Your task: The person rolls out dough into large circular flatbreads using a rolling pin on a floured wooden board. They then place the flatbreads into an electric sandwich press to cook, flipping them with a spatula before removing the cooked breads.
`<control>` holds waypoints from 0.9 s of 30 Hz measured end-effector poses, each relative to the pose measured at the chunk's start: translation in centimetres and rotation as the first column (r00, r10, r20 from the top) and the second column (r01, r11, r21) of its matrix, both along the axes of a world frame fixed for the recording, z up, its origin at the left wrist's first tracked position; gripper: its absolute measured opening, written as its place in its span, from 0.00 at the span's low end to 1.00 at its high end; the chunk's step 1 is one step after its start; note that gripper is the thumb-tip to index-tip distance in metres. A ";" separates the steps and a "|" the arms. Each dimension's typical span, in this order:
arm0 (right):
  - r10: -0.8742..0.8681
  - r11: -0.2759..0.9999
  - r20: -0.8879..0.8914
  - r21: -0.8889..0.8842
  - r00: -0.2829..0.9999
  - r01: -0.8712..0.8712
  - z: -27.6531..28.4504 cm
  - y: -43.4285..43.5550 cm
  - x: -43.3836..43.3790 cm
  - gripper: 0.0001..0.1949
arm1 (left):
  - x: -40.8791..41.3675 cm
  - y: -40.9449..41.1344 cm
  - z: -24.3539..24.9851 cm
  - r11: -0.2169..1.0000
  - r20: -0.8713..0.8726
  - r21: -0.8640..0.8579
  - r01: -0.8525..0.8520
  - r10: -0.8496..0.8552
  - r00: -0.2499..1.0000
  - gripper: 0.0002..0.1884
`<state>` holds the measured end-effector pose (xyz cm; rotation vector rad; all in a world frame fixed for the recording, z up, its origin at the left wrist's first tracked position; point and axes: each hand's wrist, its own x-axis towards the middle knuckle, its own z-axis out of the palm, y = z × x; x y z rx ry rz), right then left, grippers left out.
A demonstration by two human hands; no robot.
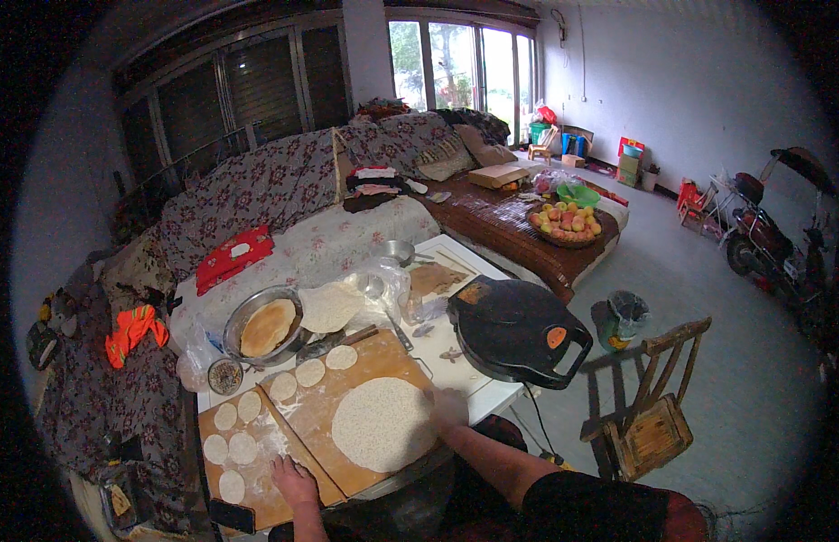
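A large round sheet of thin rolled dough (381,423), speckled with small seeds, lies flat on the right half of a floured wooden board (400,359). My right hand (450,408) is at its right edge; blur hides the fingers, so I cannot tell whether they grip it. My left hand (295,478) rests on the left board (284,509), fingers a little apart and nothing in them. Loose flour (274,444) dusts the wood by its fingertips. Several small dough discs (243,448) lie on that board, and more discs (310,372) line the far edge of the right one.
A black electric griddle (514,328) stands shut at right, its cord hanging down. Behind the boards are a metal basin (233,332) holding a browned flatbread (267,327), a cleaver (399,330) and a seed jar (225,376). A phone (232,516) lies front left; a wooden chair (646,433) stands right.
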<state>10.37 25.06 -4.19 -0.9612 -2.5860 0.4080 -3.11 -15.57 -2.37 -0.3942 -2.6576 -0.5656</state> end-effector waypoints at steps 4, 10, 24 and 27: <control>0.007 1.000 -0.092 -0.004 0.996 -0.008 0.4 0.0 0.3 0.10 | -0.5 -0.2 -0.6 1.000 -0.005 0.009 0.014 -0.014 1.000 0.21; -0.001 1.000 -0.105 0.001 0.994 0.002 0.9 -0.3 0.3 0.10 | -0.5 -0.3 -1.0 1.000 -0.031 -0.006 0.011 -0.011 0.999 0.20; -0.028 1.000 -0.003 0.007 1.000 0.028 0.4 0.0 0.2 0.08 | -0.2 0.0 -0.2 1.000 0.024 0.013 0.010 -0.010 1.000 0.22; -0.055 0.998 0.026 0.021 0.998 0.054 0.7 -0.4 0.1 0.08 | -0.2 -0.2 -0.2 1.000 0.023 0.014 0.002 -0.002 1.000 0.22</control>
